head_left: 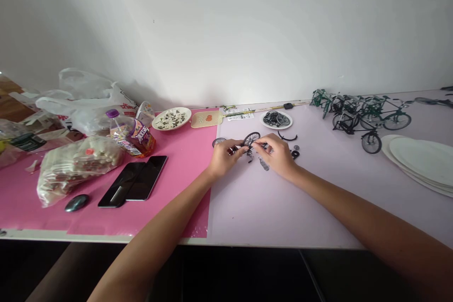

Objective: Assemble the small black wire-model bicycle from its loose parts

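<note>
Over the pale part of the table, my left hand (226, 156) is closed on a small black model bicycle, whose front wheel (251, 138) stands up between my hands. A second wheel (218, 141) shows behind my left hand. My right hand (276, 155) is closed in a pinch beside the front wheel; its fingertips meet those of the left, and what they grip is too small to make out. Below the fingers lie loose small parts, among them a grey piece (264, 165). Black round parts (295, 154) lie just right of my right hand, and a curved black strip (287, 137) behind it.
Behind my hands, a white plate (290, 124) holds black parts. Several model bicycles (385, 112) stand at the right, near stacked white plates (424, 160). On the left are phones (150, 177), a drink bottle (130, 134), a filled plastic bag (78, 163) and a plate of small pieces (155, 125).
</note>
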Available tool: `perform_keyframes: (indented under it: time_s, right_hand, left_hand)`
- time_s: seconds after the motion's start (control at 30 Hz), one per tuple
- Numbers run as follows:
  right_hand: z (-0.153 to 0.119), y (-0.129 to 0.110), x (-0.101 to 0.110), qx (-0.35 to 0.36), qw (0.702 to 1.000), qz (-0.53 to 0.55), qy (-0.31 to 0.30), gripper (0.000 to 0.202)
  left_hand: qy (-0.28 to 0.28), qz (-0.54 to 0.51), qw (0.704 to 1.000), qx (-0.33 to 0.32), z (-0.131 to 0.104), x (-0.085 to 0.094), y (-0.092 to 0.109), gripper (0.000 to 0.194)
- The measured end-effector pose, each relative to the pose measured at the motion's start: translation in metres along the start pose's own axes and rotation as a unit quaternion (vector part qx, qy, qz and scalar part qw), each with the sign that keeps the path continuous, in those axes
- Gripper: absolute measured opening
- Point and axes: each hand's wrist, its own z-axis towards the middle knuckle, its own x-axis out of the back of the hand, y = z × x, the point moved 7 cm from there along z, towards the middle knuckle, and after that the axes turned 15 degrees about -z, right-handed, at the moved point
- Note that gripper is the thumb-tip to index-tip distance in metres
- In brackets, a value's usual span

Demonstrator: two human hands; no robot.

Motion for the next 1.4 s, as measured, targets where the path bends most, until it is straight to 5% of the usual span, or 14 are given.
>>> perform_keyframes:
  time_s: [0.27, 0.47, 0.77, 0.93, 1.4]
  right_hand:
    - [0.000, 0.008, -0.001, -0.038, 0.999, 0.029, -0.003, 0.022]
    - [-0.003, 0.019, -0.009, -0.091, 0.992, 0.089, -0.008, 0.044]
    - [-0.011, 0.016, -0.016, -0.089, 0.987, 0.129, -0.029, 0.035]
    - [-0.014, 0.020, -0.020, -0.093, 0.986, 0.137, -0.026, 0.044]
    - [-0.015, 0.020, -0.019, -0.099, 0.986, 0.132, -0.029, 0.030]
  left_hand:
    - [0.006, 0.007, 1.000, -0.004, 0.000, 0.001, 0.006, 0.035]
    - [0.001, 0.012, 1.000, -0.013, -0.001, 0.001, 0.009, 0.037]
    - [-0.027, 0.068, 0.994, -0.086, -0.003, -0.002, 0.022, 0.033]
    - [-0.023, 0.040, 0.997, -0.054, -0.003, -0.001, 0.014, 0.032]
    - [-0.040, 0.016, 0.998, -0.039, -0.003, -0.002, 0.008, 0.032]
